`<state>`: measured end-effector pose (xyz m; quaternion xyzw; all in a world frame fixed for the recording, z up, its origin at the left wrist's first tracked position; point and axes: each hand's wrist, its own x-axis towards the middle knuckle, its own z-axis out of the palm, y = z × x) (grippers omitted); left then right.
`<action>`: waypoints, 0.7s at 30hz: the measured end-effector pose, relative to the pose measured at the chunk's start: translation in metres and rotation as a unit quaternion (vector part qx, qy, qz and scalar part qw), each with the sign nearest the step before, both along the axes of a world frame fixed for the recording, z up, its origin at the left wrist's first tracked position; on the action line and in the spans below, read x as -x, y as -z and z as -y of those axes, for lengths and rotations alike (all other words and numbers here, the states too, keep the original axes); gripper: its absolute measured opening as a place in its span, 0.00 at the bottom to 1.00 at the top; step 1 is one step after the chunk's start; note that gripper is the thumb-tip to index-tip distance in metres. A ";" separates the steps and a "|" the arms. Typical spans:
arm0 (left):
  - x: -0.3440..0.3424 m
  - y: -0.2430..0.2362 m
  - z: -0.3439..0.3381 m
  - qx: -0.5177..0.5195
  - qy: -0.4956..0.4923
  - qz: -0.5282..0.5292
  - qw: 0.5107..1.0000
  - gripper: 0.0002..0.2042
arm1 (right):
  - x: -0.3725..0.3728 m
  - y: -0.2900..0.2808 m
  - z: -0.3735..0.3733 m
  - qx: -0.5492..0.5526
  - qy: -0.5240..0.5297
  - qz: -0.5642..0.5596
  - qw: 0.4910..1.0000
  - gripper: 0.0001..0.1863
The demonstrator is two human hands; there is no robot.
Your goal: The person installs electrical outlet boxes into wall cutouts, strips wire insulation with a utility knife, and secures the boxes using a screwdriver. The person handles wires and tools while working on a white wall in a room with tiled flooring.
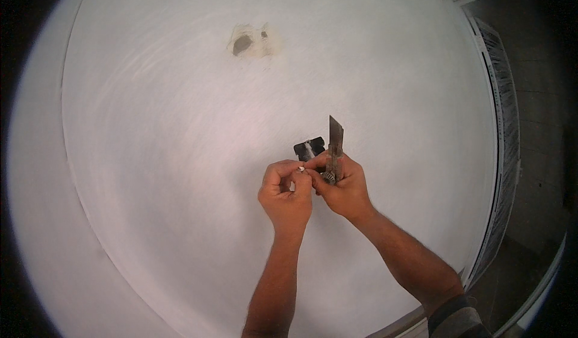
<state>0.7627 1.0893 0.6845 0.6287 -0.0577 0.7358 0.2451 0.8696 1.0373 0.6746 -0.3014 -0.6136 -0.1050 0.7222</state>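
My right hand [349,187] holds a snap-off utility knife [335,138], its worn blade pointing up. With the thumb and a fingertip of that same hand I reach toward a small white piece [301,169]. My left hand [286,190] pinches this white piece between thumb and fingers; it may be a wire end, but it is too small to tell. Both hands meet at their fingertips. Just above them a black plastic fitting [309,149] with a pale strip down its middle shows against the white wall [180,157]. My fingers hide its lower part.
Higher up, the wall has a rough beige patch with a dark hole [242,44] and a smaller one beside it. A seam curves down the left side. Along the right runs a frame edge with a dark slatted panel [503,115], and a dim space lies beyond.
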 end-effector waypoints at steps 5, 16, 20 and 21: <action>0.005 0.002 -0.011 -0.006 0.037 -0.036 0.999 0.05 | 0.002 -0.001 0.003 -0.021 0.047 0.028 0.998 0.06; 0.017 -0.013 -0.022 -0.062 0.104 -0.134 0.984 0.05 | -0.008 -0.004 0.013 0.002 0.017 -0.005 1.000 0.08; 0.023 -0.023 -0.028 -0.058 0.120 -0.170 0.976 0.04 | -0.006 -0.006 0.014 0.034 -0.024 -0.030 0.999 0.07; 0.025 -0.027 -0.029 -0.052 0.122 -0.182 0.974 0.05 | -0.006 -0.006 0.014 0.038 -0.021 -0.028 0.999 0.07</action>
